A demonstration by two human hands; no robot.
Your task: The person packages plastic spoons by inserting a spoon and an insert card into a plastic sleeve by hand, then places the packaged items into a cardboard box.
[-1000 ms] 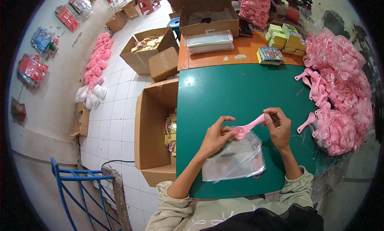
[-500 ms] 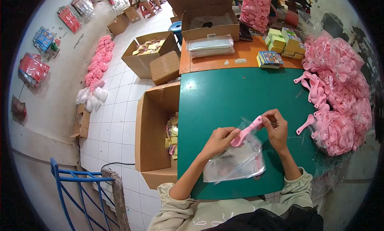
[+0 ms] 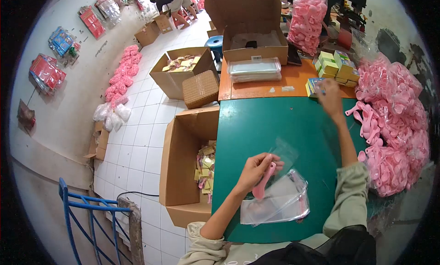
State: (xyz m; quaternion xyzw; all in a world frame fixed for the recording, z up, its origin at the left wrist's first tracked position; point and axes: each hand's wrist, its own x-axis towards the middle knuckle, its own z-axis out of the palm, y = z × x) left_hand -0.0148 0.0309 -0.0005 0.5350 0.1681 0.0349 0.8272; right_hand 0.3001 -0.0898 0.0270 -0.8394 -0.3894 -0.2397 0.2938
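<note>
Closed around a pink spoon (image 3: 264,181) and a thin clear bag (image 3: 286,151), my left hand (image 3: 257,172) is above the green table top (image 3: 261,123). The spoon hangs with its bowl down. Just below lies a stack of clear plastic bags (image 3: 279,205). My right hand (image 3: 330,99) reaches to the far side, over the small stack of blue and yellow cards (image 3: 312,87), and partly covers it; motion blurs its fingers. Beside it are more stacks of yellow-green cards (image 3: 344,72). Loose pink spoons (image 3: 366,120) lie near the right edge.
Bagged pink spoons (image 3: 394,127) are heaped at the right. An open carton (image 3: 176,159) with small packs stands left of the table; another carton (image 3: 160,79) is behind it. Clear sleeves (image 3: 254,71) lie before an open box (image 3: 279,54). A person (image 3: 172,1) bends far back.
My right hand has left the spoon and moved forward to the card stack. My left hand has kept the spoon, now pointing down, with the thin bag. The view has shifted, and the far person shows more.
</note>
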